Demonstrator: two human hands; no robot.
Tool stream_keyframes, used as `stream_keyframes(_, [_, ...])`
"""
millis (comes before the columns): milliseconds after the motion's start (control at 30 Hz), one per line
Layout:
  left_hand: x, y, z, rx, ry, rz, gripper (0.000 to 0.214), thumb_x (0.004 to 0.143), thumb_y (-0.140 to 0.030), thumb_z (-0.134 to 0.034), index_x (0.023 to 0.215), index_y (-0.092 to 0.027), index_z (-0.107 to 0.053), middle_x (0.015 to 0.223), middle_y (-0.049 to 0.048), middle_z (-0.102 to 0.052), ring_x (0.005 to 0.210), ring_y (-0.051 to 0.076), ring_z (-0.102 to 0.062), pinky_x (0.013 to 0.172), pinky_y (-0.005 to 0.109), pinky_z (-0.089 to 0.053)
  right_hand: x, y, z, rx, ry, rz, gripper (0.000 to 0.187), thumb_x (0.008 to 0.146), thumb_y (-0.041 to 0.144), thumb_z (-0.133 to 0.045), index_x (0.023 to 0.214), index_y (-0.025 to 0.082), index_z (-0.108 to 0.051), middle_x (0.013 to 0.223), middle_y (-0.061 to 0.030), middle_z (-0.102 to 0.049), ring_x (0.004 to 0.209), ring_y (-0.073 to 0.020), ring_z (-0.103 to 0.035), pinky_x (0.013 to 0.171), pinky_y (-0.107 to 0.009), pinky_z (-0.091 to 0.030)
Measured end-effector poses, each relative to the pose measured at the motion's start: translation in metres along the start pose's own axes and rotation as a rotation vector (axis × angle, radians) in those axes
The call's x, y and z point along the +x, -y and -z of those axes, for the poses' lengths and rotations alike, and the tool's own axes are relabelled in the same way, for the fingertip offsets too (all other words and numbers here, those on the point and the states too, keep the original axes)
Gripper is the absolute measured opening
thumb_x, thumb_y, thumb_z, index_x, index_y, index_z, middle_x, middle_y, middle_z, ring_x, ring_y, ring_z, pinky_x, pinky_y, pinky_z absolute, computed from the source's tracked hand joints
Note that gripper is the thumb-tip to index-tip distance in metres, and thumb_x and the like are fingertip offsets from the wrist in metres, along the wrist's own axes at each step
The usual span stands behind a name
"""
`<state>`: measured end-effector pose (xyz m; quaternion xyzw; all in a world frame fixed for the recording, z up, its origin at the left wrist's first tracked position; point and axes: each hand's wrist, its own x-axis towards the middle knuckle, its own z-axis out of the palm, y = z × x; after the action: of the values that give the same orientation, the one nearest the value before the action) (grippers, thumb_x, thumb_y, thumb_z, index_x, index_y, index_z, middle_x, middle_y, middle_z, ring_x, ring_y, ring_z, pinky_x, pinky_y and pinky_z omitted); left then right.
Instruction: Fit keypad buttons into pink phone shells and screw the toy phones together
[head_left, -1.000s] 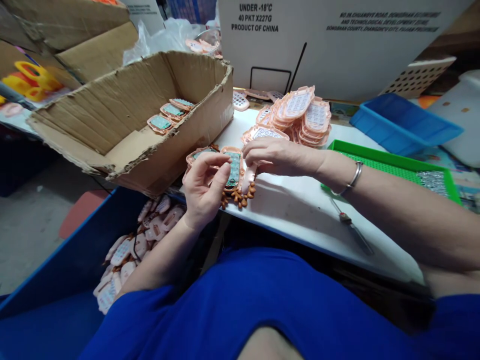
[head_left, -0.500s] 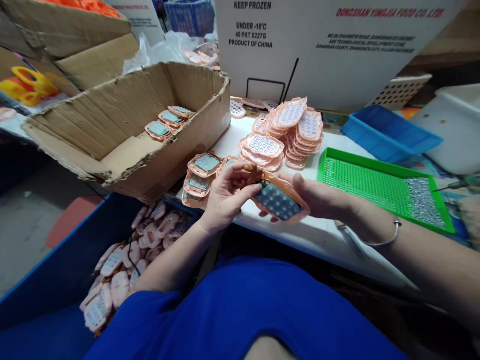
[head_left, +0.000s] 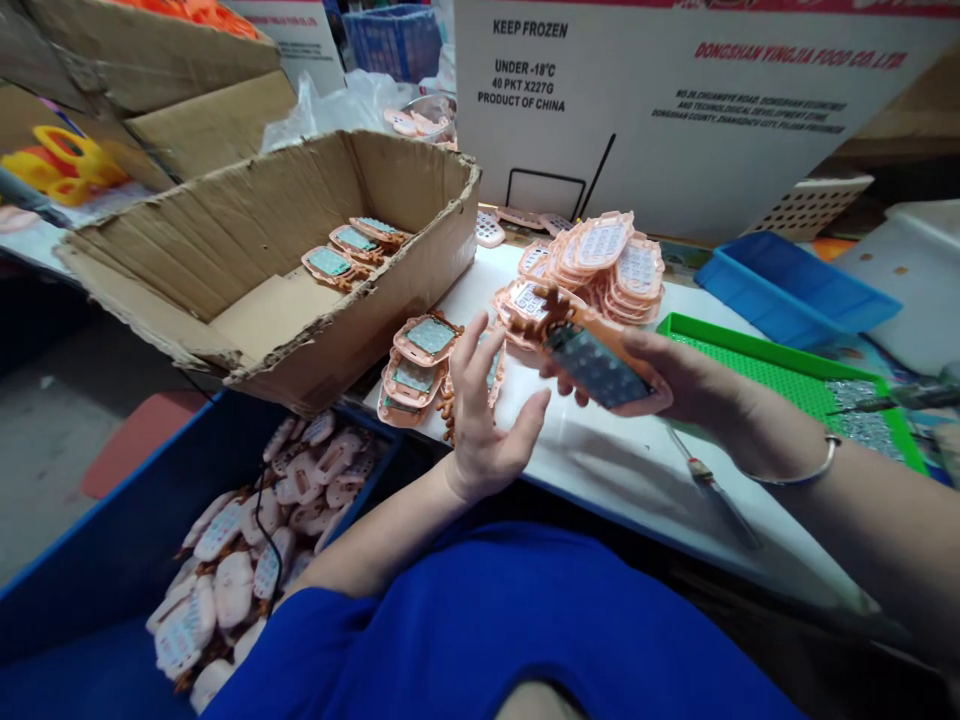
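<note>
My right hand grips a toy phone shell, peach-coloured with a dark keypad panel and brown antler-shaped pieces at its far end. The shell is tilted above the table, and most of my right fingers are hidden beneath it. Just left of it, apart from the shell, my left hand is raised with fingers spread and holds nothing. Behind my left hand lie several shells with green boards and clear keypads, partly covered by it. Farther back stand piles of peach front covers with number keys.
A cardboard box with several shells stands at left. Below it a blue bin holds finished-looking toy phones. At right are a green tray with screws, a blue tray, and a thin tool near the table edge.
My left hand has let go of the toy phone shell and opened its fingers. My right hand has moved the shell to the right in view, and the view itself has shifted slightly.
</note>
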<state>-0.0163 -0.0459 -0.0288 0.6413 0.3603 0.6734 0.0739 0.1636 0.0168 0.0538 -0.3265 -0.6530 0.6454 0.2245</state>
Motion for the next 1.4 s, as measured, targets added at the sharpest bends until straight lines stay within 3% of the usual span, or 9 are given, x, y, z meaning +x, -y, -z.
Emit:
stream_keyframes(67, [-0.006,-0.001,-0.002,0.01,-0.008,-0.148,0.063,0.087,-0.026,-0.061,0.145,-0.028,-0.035,0.151,0.0126,-0.039,0.142,0.029,-0.039,0.113,0.05,-0.041,0.014,0.005,0.011,-0.246,-0.148,0.1,0.067,0.076,0.07,-0.058,0.121,0.02,-0.061,0.104,-0.0101,-0.07,0.087,-0.0254,-0.066,0.073,-0.04,-0.055])
stream_keyframes(200, [-0.019,0.0,-0.014,-0.015,0.215,-0.286,0.041,0.088,-0.021,-0.058,0.128,-0.021,-0.051,0.129,0.0152,-0.058,0.128,0.028,-0.054,0.103,0.047,-0.051,0.055,0.002,0.029,-0.949,-0.384,0.218,0.07,0.076,0.058,-0.066,0.133,0.019,-0.056,0.12,-0.0133,-0.065,0.108,-0.0311,-0.06,0.091,-0.046,-0.048])
stream_keyframes(367, [-0.026,0.007,-0.026,-0.073,0.385,-0.217,0.021,0.09,-0.018,-0.053,0.111,-0.017,-0.058,0.112,0.0159,-0.068,0.109,0.025,-0.064,0.093,0.042,-0.056,0.09,-0.004,0.024,-1.59,-0.346,0.082,0.065,0.086,0.056,-0.056,0.139,0.019,-0.053,0.115,-0.0175,-0.065,0.108,-0.0356,-0.055,0.09,-0.047,-0.041])
stream_keyframes(833, [-0.027,0.008,-0.023,-0.185,0.406,-0.126,0.021,0.091,-0.018,-0.052,0.109,-0.017,-0.062,0.11,0.0165,-0.07,0.102,0.024,-0.066,0.089,0.041,-0.055,0.103,0.005,0.017,-1.715,-0.294,0.007,0.063,0.088,0.061,-0.046,0.13,0.015,-0.058,0.112,-0.0195,-0.063,0.11,-0.0372,-0.051,0.094,-0.051,-0.034])
stream_keyframes(900, [-0.027,0.005,-0.021,-0.265,0.384,0.042,0.021,0.091,-0.022,-0.055,0.11,-0.018,-0.062,0.108,0.0155,-0.07,0.1,0.023,-0.067,0.09,0.041,-0.055,0.093,0.01,0.015,-1.681,-0.34,0.044,0.065,0.087,0.061,-0.049,0.132,0.015,-0.056,0.114,-0.0202,-0.063,0.11,-0.0379,-0.051,0.095,-0.051,-0.034])
stream_keyframes(1000, [-0.019,-0.006,-0.021,-0.547,0.283,0.595,0.034,0.092,-0.04,-0.058,0.12,-0.021,-0.057,0.113,0.0123,-0.068,0.102,0.022,-0.067,0.09,0.04,-0.055,0.063,0.015,0.01,-1.529,-0.367,0.125,0.068,0.084,0.057,-0.053,0.137,0.016,-0.052,0.118,-0.0181,-0.063,0.11,-0.0373,-0.053,0.096,-0.051,-0.035])
stream_keyframes(1100, [-0.004,-0.021,-0.025,-0.934,0.133,1.054,0.045,0.098,-0.056,-0.04,0.131,-0.027,-0.05,0.126,0.0085,-0.064,0.116,0.022,-0.063,0.094,0.041,-0.054,0.025,0.01,0.002,-1.324,-0.306,0.216,0.071,0.084,0.059,-0.053,0.14,0.016,-0.05,0.125,-0.0163,-0.062,0.111,-0.0344,-0.055,0.094,-0.048,-0.04])
stream_keyframes(1233, [0.012,-0.034,-0.036,-1.183,0.187,1.263,0.057,0.102,-0.052,-0.008,0.135,-0.033,-0.05,0.139,0.0035,-0.06,0.127,0.022,-0.057,0.097,0.042,-0.053,-0.019,-0.014,-0.008,-1.27,-0.313,0.228,0.074,0.086,0.063,-0.053,0.143,0.017,-0.049,0.123,-0.0149,-0.064,0.109,-0.0324,-0.055,0.092,-0.047,-0.042])
stream_keyframes(1400, [0.005,-0.042,-0.051,-1.153,0.303,1.339,0.064,0.1,-0.058,-0.008,0.136,-0.03,-0.053,0.132,0.0045,-0.066,0.125,0.023,-0.06,0.1,0.042,-0.052,-0.047,-0.045,-0.012,-1.376,-0.44,0.236,0.084,0.085,0.079,-0.04,0.142,0.018,-0.051,0.115,-0.0142,-0.065,0.101,-0.0308,-0.053,0.087,-0.044,-0.04])
